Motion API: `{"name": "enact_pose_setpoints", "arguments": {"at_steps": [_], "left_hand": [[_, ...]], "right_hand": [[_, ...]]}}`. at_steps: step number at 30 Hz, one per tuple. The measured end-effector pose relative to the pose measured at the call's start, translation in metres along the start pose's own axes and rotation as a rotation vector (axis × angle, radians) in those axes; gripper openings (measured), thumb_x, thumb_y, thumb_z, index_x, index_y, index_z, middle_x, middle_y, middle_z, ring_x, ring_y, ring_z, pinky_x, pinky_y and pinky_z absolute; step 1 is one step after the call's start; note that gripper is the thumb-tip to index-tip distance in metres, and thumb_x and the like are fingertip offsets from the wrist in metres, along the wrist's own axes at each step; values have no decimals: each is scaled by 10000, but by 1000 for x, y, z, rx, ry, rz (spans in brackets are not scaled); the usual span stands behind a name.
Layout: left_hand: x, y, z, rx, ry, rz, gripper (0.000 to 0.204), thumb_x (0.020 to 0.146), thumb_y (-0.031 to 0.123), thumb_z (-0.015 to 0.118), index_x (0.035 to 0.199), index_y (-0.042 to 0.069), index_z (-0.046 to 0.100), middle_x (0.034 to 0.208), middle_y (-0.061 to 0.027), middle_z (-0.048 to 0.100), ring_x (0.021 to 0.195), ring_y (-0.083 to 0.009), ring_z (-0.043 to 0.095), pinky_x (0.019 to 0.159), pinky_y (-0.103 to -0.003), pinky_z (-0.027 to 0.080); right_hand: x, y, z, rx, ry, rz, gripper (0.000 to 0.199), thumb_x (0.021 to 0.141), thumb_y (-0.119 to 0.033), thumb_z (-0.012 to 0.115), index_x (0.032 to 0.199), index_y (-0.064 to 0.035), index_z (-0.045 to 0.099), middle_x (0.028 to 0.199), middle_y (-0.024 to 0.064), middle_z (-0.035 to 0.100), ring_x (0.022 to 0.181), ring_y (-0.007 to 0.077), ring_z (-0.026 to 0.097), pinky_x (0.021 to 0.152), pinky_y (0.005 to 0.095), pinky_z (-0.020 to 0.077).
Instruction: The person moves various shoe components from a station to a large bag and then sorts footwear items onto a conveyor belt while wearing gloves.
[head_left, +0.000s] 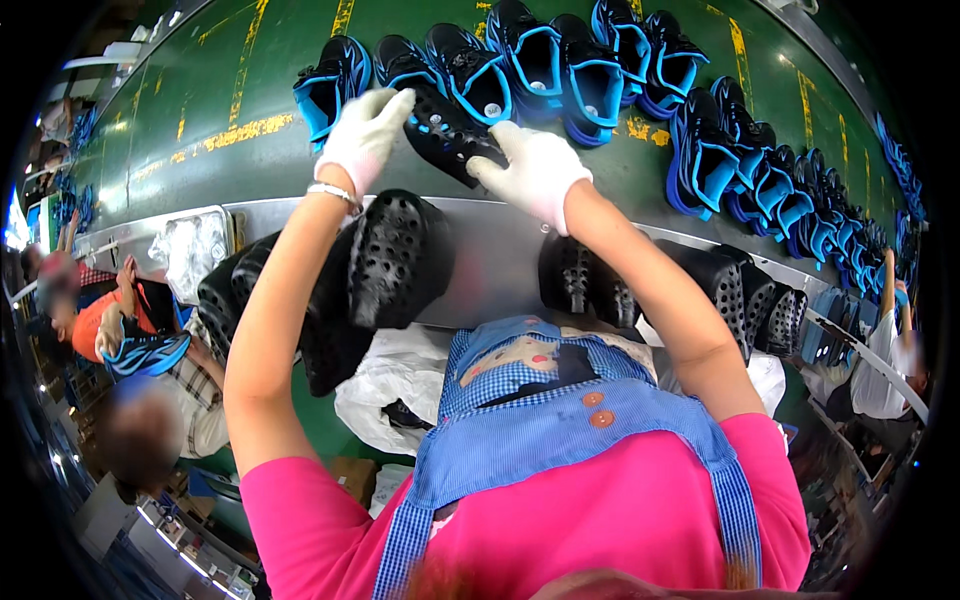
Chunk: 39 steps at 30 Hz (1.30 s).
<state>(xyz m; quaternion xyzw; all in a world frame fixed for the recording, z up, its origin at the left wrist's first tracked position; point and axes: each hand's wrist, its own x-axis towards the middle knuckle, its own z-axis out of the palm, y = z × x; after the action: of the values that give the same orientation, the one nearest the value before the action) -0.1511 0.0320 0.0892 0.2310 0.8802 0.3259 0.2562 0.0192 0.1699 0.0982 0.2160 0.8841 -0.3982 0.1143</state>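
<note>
Both of my hands wear white gloves and hold one black shoe form [446,133], a foot-shaped piece dotted with holes, tilted above the green table. My left hand [362,138] grips its upper left end with fingers and thumb. At the lower right end, my right hand [532,172] closes round it. Just beyond the form stands a row of black shoes with blue lining, among them a shoe [470,72] right behind it. Nearer to me, more black perforated forms hang or lie along the metal edge, such as a large form [398,258] below my left wrist.
More shoes [760,175] line the green table [215,120] toward the right. A clear plastic bag [192,250] lies in a tray at left. White bags [395,385] hang below the metal edge [490,240]. A co-worker in orange [90,325] is at the left; another person stands far right.
</note>
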Motion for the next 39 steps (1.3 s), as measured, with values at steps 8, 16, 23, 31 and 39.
{"name": "enact_pose_setpoints", "arguments": {"at_steps": [8,16,23,31,39], "left_hand": [[117,-55,12,451,-57,328,477,828,271,608,1257,80,522,1217,-188,552,1122,-332,527,957,-347,412],[137,-59,12,489,27,303,377,878,309,494,1102,25,603,1005,-236,622,980,-390,575,873,-417,452],[97,-49,4,686,-439,213,296,805,294,579,972,58,645,935,-204,633,908,-370,593,813,-392,478],[72,-44,45,737,-417,217,350,782,285,637,1040,51,598,1058,-174,611,964,-307,606,800,-398,506],[98,-64,52,650,-692,128,546,769,405,622,1155,26,550,1157,-195,582,1035,-332,581,884,-365,467]], "right_hand": [[93,-12,-5,-312,-153,51,401,761,-319,481,917,-12,684,932,203,661,900,337,637,815,392,497],[163,-48,37,-540,-151,61,230,749,-107,644,969,-83,705,1029,109,678,951,270,658,750,385,534],[206,-36,68,-542,-189,123,245,707,-140,717,950,-109,700,1019,104,679,959,260,654,792,345,523],[253,-8,81,-336,-279,79,292,838,-263,513,1000,-77,668,1039,178,643,947,326,627,836,388,503],[275,-18,95,-393,-391,171,303,844,-269,558,1083,-108,650,1126,144,623,1010,321,603,894,381,478]]}}
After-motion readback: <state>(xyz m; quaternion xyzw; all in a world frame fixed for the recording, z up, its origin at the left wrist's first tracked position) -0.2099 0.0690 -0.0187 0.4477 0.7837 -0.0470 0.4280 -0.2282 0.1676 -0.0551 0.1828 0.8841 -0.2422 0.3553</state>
